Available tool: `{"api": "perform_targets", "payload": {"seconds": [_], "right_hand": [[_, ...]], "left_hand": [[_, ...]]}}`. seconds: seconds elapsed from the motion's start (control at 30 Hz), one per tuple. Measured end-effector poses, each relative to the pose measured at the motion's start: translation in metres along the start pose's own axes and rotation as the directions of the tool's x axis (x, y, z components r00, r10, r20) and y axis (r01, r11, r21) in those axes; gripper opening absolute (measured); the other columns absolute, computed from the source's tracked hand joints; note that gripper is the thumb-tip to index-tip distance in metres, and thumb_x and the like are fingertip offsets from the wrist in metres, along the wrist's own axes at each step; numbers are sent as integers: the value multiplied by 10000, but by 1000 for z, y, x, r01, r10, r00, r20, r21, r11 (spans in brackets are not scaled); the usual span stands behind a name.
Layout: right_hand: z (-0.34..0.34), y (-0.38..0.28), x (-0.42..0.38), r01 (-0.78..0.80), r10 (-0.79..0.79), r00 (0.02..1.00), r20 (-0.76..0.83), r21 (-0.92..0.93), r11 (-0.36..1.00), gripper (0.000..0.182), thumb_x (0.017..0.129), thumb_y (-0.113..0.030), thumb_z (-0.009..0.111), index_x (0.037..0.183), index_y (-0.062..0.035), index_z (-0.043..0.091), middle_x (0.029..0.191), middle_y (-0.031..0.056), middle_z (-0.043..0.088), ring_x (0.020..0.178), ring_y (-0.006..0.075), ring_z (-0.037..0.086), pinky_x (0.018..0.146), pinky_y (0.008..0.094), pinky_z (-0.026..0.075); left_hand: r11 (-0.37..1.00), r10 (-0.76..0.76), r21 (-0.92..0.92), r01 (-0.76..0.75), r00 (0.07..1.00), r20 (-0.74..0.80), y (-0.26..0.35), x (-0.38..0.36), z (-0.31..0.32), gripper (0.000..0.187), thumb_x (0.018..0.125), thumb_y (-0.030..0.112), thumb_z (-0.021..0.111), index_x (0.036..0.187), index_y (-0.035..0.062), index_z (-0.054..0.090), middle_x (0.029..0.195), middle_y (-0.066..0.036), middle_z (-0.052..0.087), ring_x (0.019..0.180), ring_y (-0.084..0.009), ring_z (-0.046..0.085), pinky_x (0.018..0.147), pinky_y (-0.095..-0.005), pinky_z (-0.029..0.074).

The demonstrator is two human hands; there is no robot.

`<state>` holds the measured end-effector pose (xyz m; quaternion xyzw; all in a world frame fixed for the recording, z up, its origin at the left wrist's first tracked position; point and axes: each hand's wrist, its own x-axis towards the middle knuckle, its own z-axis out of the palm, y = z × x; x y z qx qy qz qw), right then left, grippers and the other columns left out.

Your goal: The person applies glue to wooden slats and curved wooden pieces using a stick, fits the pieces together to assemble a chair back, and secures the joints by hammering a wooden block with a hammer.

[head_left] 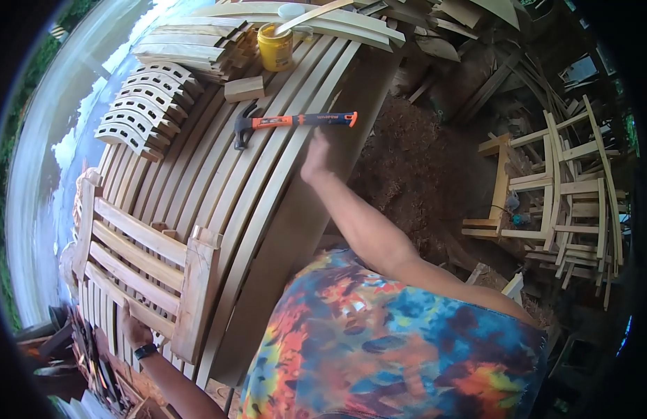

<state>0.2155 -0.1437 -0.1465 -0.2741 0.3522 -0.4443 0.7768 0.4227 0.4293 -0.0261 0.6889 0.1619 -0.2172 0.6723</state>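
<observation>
My left hand [135, 329], with a dark watch on its wrist, holds the lowest slat of a slatted wooden frame [138, 260]. The frame lies over long wooden strips [219, 174] at the lower left. My right hand [317, 155] is at the right edge of the strips, just below the handle of an orange and black hammer [302, 120]; its fingers are blurred. The hammer lies across the strips with its head to the left. Just above the hammer head sits a small wooden block [244, 89].
Slotted curved pieces [145, 108] are lined up at the upper left, beside stacked boards [191, 45]. A yellow tub [275, 49] stands near the top. Wooden frames [554, 181] and scrap wood lie on the right, beyond the shavings-covered floor [407, 160].
</observation>
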Motion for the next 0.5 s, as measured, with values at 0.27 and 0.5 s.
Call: {"api": "perform_targets", "payload": {"seconds": [0.27,0.5], "right_hand": [[16,13,-88,-142,158,983,89,-164,976,827,1044,-593,455,1598,0,296,1665,110,309,1522,237,280,1258,366,187],[1,-2,-140,-514,657,704,269,-444,734,952,950,-634,606,1669,-261,106,1722,30,159,1500,148,261,1233,417,213]], "left_hand": [[999,48,11,-47,988,-144,-15,-8,-34,549,1055,353,492,1504,36,484,1343,-134,604,1153,-287,617,948,-413,530],[987,142,111,-119,961,-236,-20,13,-40,622,1020,368,553,1571,119,404,1366,-113,599,1184,-295,599,979,-445,502]]}}
